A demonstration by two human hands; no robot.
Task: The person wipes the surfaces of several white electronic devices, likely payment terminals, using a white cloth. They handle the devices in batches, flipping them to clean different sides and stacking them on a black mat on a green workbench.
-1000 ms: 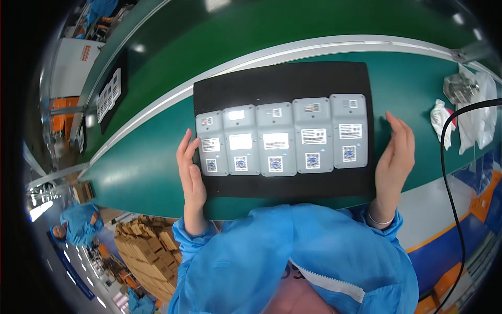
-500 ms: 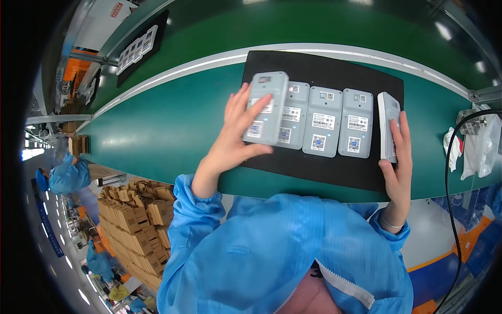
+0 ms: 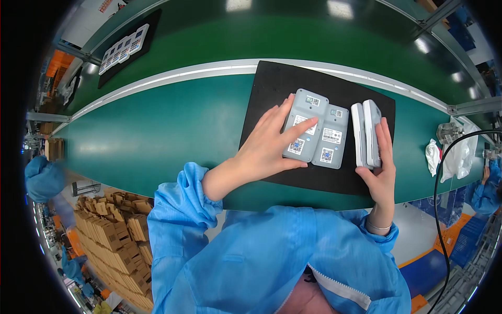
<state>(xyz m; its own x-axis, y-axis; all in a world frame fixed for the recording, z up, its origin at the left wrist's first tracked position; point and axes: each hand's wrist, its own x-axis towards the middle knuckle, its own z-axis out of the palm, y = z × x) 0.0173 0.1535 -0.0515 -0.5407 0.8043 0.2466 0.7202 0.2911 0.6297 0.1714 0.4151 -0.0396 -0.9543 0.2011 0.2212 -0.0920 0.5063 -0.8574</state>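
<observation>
My left hand (image 3: pixel 265 144) grips the leftmost grey handheld device (image 3: pixel 308 140), thumb at its lower end and a finger across its labelled face. Beside it lies a second grey device (image 3: pixel 331 144), back up, with code labels and a small blue dot. The left device overlaps its edge; whether another lies beneath I cannot tell. To the right, two devices (image 3: pixel 359 136) stand on their long edges, side by side, white sides showing. My right hand (image 3: pixel 383 170) closes round this pair from the right, its thumb at the near end. All rest on a black mat (image 3: pixel 274 81).
The mat lies on a green bench (image 3: pixel 146 131) with a pale rail behind. A dark board with several white devices (image 3: pixel 123 49) is at the far left. Plastic bags (image 3: pixel 460 157) and a black cable (image 3: pixel 438 209) are at right. Stacked cartons (image 3: pixel 112 235) stand lower left.
My left hand has lowered its device toward the flat ones and moved right. A second device now stands on edge beside the one at my right hand. Fewer devices show lying flat.
</observation>
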